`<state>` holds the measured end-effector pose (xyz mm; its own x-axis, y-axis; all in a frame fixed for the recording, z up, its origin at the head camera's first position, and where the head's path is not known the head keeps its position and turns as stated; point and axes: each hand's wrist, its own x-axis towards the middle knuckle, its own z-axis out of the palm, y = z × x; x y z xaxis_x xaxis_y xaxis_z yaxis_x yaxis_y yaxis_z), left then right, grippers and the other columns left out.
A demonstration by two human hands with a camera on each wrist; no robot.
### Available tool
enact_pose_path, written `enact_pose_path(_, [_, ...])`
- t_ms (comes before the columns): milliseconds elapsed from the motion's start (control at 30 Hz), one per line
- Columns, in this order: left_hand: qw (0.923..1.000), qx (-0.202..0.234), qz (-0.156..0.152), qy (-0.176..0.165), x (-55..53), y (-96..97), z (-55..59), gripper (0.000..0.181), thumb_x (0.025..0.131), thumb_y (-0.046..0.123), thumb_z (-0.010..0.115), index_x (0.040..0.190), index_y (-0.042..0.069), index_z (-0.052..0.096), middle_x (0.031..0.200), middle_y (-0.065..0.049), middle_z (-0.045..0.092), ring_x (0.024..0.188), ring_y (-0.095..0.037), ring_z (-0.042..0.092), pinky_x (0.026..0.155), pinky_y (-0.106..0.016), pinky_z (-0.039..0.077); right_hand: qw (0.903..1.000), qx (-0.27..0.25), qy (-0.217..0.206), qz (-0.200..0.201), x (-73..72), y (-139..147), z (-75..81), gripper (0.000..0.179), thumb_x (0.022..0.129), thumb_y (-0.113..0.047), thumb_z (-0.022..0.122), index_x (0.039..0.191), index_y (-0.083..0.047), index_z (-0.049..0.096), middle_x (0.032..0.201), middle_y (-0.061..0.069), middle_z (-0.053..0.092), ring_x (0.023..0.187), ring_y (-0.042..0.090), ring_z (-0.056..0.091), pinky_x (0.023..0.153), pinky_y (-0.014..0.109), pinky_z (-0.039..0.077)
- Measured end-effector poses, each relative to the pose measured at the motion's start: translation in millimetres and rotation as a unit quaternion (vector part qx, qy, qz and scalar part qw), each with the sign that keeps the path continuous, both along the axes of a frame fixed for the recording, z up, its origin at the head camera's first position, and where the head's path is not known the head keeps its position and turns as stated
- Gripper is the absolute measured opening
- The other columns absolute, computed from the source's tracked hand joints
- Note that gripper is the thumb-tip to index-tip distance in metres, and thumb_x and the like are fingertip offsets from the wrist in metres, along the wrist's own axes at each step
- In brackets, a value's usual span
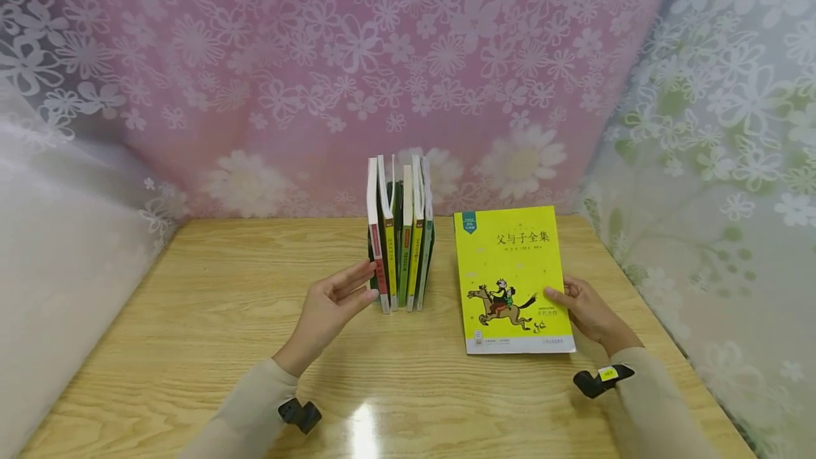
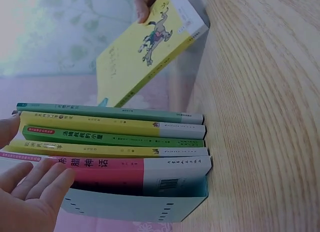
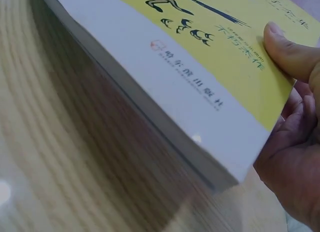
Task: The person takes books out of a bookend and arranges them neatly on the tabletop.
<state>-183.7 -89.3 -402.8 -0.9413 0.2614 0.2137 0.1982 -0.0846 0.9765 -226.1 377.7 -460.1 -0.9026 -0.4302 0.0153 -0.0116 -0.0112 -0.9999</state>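
My right hand [image 1: 589, 310] grips a yellow book [image 1: 510, 261] by its right edge, the thumb on the cover and the fingers behind. The cover faces up toward me, with a horse and riders drawn on it; in the right wrist view the book's lower edge [image 3: 150, 122] tilts over the table. Several books stand upright in a row, spines toward me: a red one [image 1: 379, 261] at the left, then yellow and green ones. Beside the red book my left hand [image 1: 331, 310] has loosely bent fingers, close to its spine. A pale blue bookend [image 2: 125, 206] flanks the red book.
The wooden table [image 1: 255, 353] runs back to a pink flowered cloth [image 1: 395, 55]. A pale flowered cloth [image 1: 733, 161] hangs along the right side, and a whitish one [image 1: 57, 246] along the left.
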Motion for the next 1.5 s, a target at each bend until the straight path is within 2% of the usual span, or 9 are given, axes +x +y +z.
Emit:
enact_pose_path(233, [0.9999,-0.004,0.015,0.0,-2.3,3.4,0.8,0.057,0.087,0.014,0.072,0.139,0.005,0.05,0.138,-0.009,0.054,0.129,-0.031,0.048,0.094,-0.027,0.051,0.9968,0.055,-0.041,-0.041,-17.8,16,4.5,0.035,0.103,-0.015,0.046,0.138,-0.015,0.046,0.111,-0.001,0.071,0.097,0.02,0.069,0.081,0.034,0.058])
enact_pose_path(400, [0.9981,-0.005,0.061,-0.002,-3.9,5.9,-1.8,0.056,0.087,0.01,0.071,0.138,0.002,0.05,0.134,-0.013,0.057,0.125,-0.031,0.053,0.092,-0.025,0.052,0.9901,0.119,-0.046,-0.058,-31.2,23,9.9,0.057,0.102,-0.023,0.049,0.148,0.001,0.027,0.109,-0.005,0.07,0.098,0.018,0.069,0.081,0.035,0.058])
enact_pose_path(500, [0.996,0.012,0.088,0.014,-5.4,9.4,-4.2,0.057,0.086,0.007,0.071,0.139,0.002,0.049,0.135,-0.018,0.055,0.124,-0.029,0.054,0.094,-0.026,0.05,0.9865,0.147,-0.044,-0.058,-37.3,26,11.2,0.063,0.102,-0.024,0.049,0.149,0.007,0.021,0.108,-0.004,0.069,0.096,0.017,0.069,0.08,0.034,0.058])
enact_pose_path(733, [0.9922,0.02,0.114,0.046,-8.9,19.7,-9.7,0.063,0.085,0.009,0.073,0.141,0.003,0.045,0.143,-0.015,0.048,0.129,-0.025,0.049,0.102,-0.032,0.044,0.9763,0.205,-0.055,-0.043,-48.3,25,11.8,0.063,0.103,-0.028,0.047,0.149,0.006,0.022,0.113,0.012,0.067,0.093,0.021,0.07,0.078,0.038,0.059])
enact_pose_path(933, [0.9889,0.011,0.138,0.055,-9.7,27.2,-11.6,0.065,0.084,0.011,0.075,0.141,0.001,0.046,0.142,-0.013,0.049,0.129,-0.026,0.049,0.103,-0.033,0.044,0.9647,0.246,-0.069,-0.066,-56.9,21,1.7,0.06,0.102,-0.029,0.049,0.145,0.008,0.03,0.106,0.016,0.069,0.086,0.026,0.071,0.073,0.04,0.06])
enact_pose_path(1100, [0.9833,-0.004,0.165,0.076,-7.5,31.7,-11.9,0.059,0.084,0.013,0.075,0.137,0.003,0.051,0.136,-0.012,0.055,0.126,-0.023,0.053,0.102,-0.031,0.045,0.9484,0.294,-0.076,-0.09,-59.2,22,-7.8,0.061,0.101,-0.032,0.051,0.139,0.012,0.037,0.097,0.009,0.071,0.081,0.021,0.07,0.071,0.033,0.059])
enact_pose_path(1300, [0.9833,-0.005,0.163,0.08,-7.9,35.1,-14.8,0.058,0.084,0.015,0.075,0.136,0.003,0.053,0.136,-0.012,0.055,0.124,-0.025,0.053,0.102,-0.034,0.045,0.9289,0.348,-0.058,-0.112,-58.7,19,-8.3,0.06,0.1,-0.035,0.051,0.134,0.014,0.042,0.094,0.011,0.069,0.078,0.017,0.067,0.07,0.028,0.055])
enact_pose_path(1433, [0.9832,-0.01,0.163,0.083,-8.0,37.4,-15.7,0.057,0.085,0.012,0.074,0.136,0.001,0.052,0.136,-0.014,0.054,0.125,-0.026,0.053,0.103,-0.04,0.044,0.9066,0.398,-0.059,-0.128,-57.1,17,-4.4,0.063,0.099,-0.038,0.052,0.132,0.015,0.045,0.09,0.009,0.069,0.074,0.015,0.063,0.069,0.027,0.05])
enact_pose_path(1500, [0.9826,-0.014,0.167,0.08,-8.4,38.5,-15.9,0.057,0.085,0.011,0.074,0.136,-0.001,0.051,0.136,-0.015,0.054,0.124,-0.027,0.053,0.102,-0.042,0.044,0.8916,0.426,-0.063,-0.14,-56.6,17,-2.9,0.063,0.097,-0.041,0.055,0.128,0.014,0.05,0.086,0.008,0.067,0.071,0.015,0.059,0.066,0.026,0.046])
